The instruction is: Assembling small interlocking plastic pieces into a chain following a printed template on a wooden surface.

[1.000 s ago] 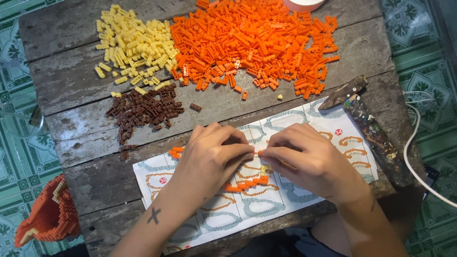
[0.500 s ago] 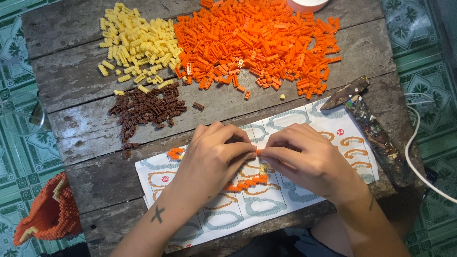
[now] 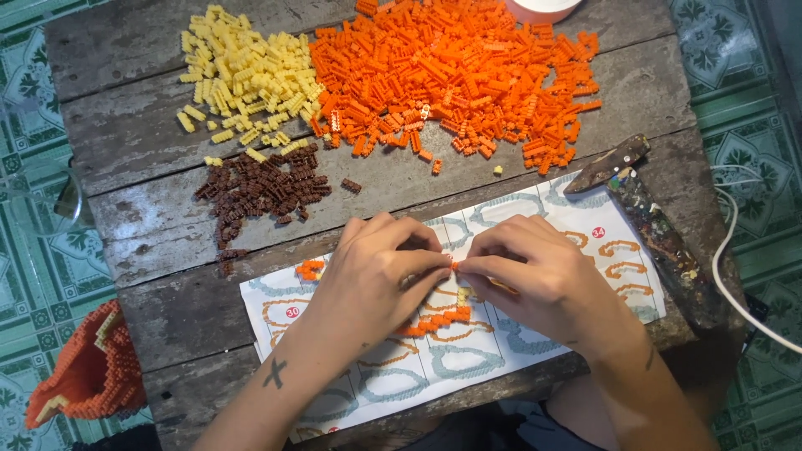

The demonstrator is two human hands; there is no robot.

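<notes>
Wooden table [image 3: 150, 159]: white instruction sheet [image 3: 535, 209] under hands.

A weathered grey plank table [image 3: 150, 167] fills most of the view, its boards cracked and split along the grain. Green patterned floor tiles [image 3: 33, 276] show at nine o'clock and again at three o'clock. A white cable [image 3: 725, 250] curves over the tiles at three o'clock, just beside the table's edge. Daylight falls evenly, with soft shadows.
</notes>
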